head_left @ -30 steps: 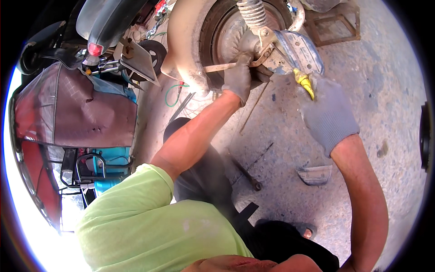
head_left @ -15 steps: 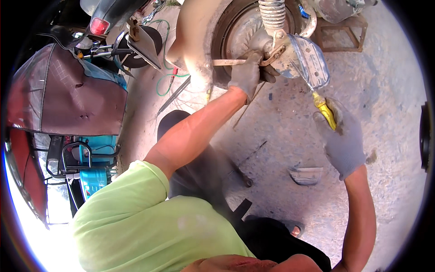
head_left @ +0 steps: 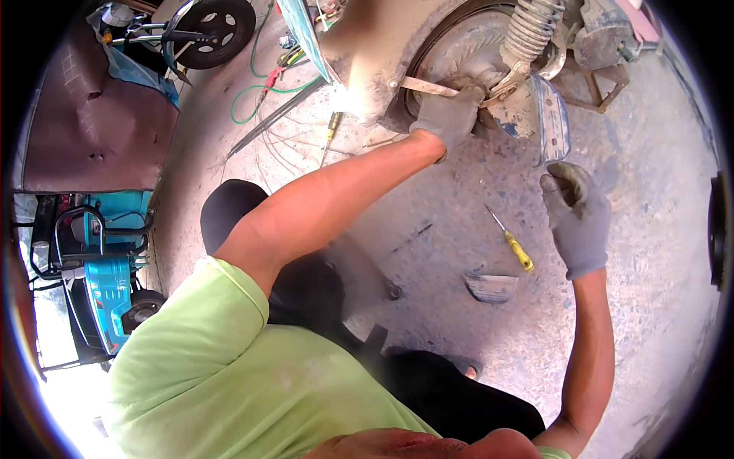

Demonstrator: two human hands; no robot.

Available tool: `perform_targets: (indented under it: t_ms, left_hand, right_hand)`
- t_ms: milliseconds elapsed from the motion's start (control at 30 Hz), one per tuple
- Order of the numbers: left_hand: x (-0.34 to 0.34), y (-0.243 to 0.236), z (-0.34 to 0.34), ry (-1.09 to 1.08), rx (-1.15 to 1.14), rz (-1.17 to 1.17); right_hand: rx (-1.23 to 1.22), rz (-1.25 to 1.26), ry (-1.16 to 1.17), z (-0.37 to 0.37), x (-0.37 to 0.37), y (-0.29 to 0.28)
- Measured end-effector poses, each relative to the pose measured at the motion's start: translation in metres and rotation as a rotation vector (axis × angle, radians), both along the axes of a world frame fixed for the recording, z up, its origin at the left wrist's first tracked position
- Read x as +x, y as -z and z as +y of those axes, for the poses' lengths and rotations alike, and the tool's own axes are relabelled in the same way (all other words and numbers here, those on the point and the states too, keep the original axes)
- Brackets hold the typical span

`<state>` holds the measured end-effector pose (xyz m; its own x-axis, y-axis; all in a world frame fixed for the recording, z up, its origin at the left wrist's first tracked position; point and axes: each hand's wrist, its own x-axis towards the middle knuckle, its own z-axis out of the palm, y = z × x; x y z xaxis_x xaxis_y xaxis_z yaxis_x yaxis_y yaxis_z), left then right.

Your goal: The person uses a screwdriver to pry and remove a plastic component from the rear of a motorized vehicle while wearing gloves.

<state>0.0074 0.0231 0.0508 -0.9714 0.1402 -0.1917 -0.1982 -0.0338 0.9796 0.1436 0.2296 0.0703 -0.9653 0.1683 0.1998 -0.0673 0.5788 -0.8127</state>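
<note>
My gloved left hand [head_left: 451,115] is closed round the metal bracket [head_left: 501,96] at the dusty wheel hub, beneath a coiled spring [head_left: 527,30]; its fingertips are partly hidden. A flat metal bar [head_left: 424,86] runs to the wheel cover [head_left: 363,73]. My gloved right hand [head_left: 573,206] is empty, fingers loosely curled and thumb apart, just below a scuffed metal plate [head_left: 554,122]. A yellow-handled screwdriver [head_left: 518,251] lies on the floor left of it, with a curved metal piece [head_left: 491,288] below.
Another screwdriver [head_left: 332,126], green cord [head_left: 246,111], red-handled tool [head_left: 275,76] and long dark rods [head_left: 271,122] lie at the upper left. Beyond stand a small wheel [head_left: 210,34], a maroon cover [head_left: 92,122] and a turquoise vehicle [head_left: 107,298]. A rusty frame [head_left: 608,92] sits behind the wheel.
My right hand has let go of the yellow screwdriver, which now lies on the floor. My left hand stays at the hub. The whole view has shifted, showing the wheel further right.
</note>
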Motion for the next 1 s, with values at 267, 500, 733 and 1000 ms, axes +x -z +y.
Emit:
perform_targets:
  t_ms: [267, 500, 733, 1000]
  left_hand:
    - [0.011, -0.021, -0.005, 0.065, -0.184, 0.099]
    - [-0.003, 0.0, -0.007, 0.173, -0.114, 0.08]
    - [-0.022, 0.043, -0.017, 0.103, -0.609, 0.727]
    - [-0.015, 0.025, -0.011, 0.156, -0.622, 0.646]
  right_hand:
    - [0.243, -0.814, -0.125, 0.051, -0.023, 0.132]
    - [0.234, -0.644, 0.203, 0.053, -0.041, 0.216]
    - [-1.339, -0.188, 0.273, 0.015, -0.064, 0.122]
    - [-0.864, -0.065, 0.326, -0.002, -0.075, 0.061]
